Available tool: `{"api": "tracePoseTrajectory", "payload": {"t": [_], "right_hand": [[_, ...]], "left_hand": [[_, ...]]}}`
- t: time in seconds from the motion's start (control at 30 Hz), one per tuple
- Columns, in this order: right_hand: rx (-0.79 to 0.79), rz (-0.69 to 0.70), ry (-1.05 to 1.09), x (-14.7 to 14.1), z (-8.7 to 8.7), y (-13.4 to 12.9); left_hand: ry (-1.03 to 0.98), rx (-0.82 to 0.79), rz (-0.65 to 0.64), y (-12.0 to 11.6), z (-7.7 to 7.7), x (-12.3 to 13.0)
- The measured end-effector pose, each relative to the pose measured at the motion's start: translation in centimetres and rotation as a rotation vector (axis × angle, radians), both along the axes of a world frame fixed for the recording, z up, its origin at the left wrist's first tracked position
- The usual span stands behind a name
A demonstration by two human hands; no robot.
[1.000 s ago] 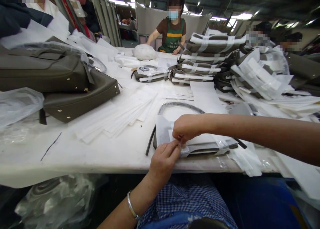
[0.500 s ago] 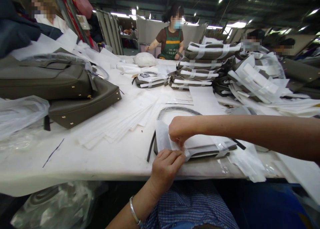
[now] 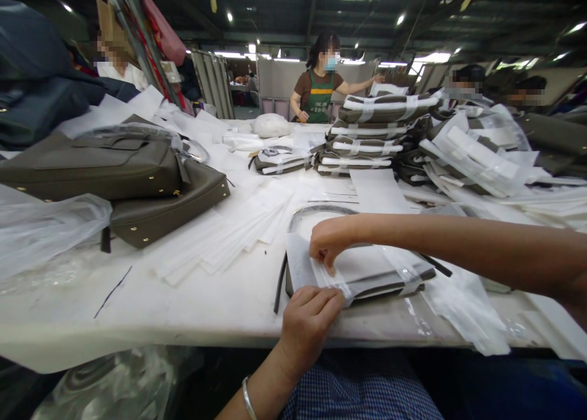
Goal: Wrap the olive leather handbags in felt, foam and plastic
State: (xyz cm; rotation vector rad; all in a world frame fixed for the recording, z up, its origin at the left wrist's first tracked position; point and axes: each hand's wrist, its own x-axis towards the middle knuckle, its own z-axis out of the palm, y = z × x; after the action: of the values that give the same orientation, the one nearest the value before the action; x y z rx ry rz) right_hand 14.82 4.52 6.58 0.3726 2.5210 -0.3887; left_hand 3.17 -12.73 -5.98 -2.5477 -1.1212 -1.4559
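A flat, dark olive bag [image 3: 381, 293] lies in front of me at the table's near edge, with its wrapped handle [image 3: 298, 215] looping away at the back. White paper [image 3: 299, 261] covers its top. A clear plastic strip [image 3: 337, 280] runs over the paper, and a second plastic band [image 3: 408, 276] crosses the bag's right part. My left hand [image 3: 312, 315] is closed at the front edge, fingers together on the strip's near end. Just beyond it my right hand [image 3: 331, 243] is curled, fingers pinching the strip's upper part; the fingertips are partly hidden.
Two olive handbags [image 3: 114, 169] lie on the left beside crumpled plastic [image 3: 55, 230]. Loose white sheets [image 3: 229, 230] fan across the table. Banded bags [image 3: 367, 129] are stacked at the back, more wrapped bags [image 3: 477, 157] at right. A masked co-worker [image 3: 321, 90] stands behind.
My view has shifted slightly, so the table sits lower in the picture. My hands stay at the strip, a little farther apart. The co-worker's arm now reaches out toward the stack.
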Motion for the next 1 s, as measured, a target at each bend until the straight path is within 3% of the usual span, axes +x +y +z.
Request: {"api": "tracePoseTrajectory", "payload": {"t": [0.3,0.47,0.6,0.7,0.93,1.0], "right_hand": [[-0.205,-0.131,0.280,1.7,-2.1,2.4],[-0.228,-0.352,0.470,3.7,-4.4,3.4],[-0.161,-0.530,0.565,5.0,-5.0,3.9],[-0.159,-0.589,0.583,5.9,-4.7,2.9],[-0.125,-0.641,0.362,6.7,-4.0,-2.1],[-0.163,-0.662,0.324,6.2,-4.3,-2.0]], "left_hand": [[-0.026,0.015,0.020,0.2,0.0,0.2],[-0.026,0.023,0.024,0.2,0.2,0.3],[-0.027,0.021,0.026,0.1,0.3,0.4],[-0.016,0.019,0.047,0.2,0.3,0.3],[-0.050,0.143,0.020,0.0,0.5,0.5],[-0.083,0.092,0.032,0.2,0.6,0.8]]}}
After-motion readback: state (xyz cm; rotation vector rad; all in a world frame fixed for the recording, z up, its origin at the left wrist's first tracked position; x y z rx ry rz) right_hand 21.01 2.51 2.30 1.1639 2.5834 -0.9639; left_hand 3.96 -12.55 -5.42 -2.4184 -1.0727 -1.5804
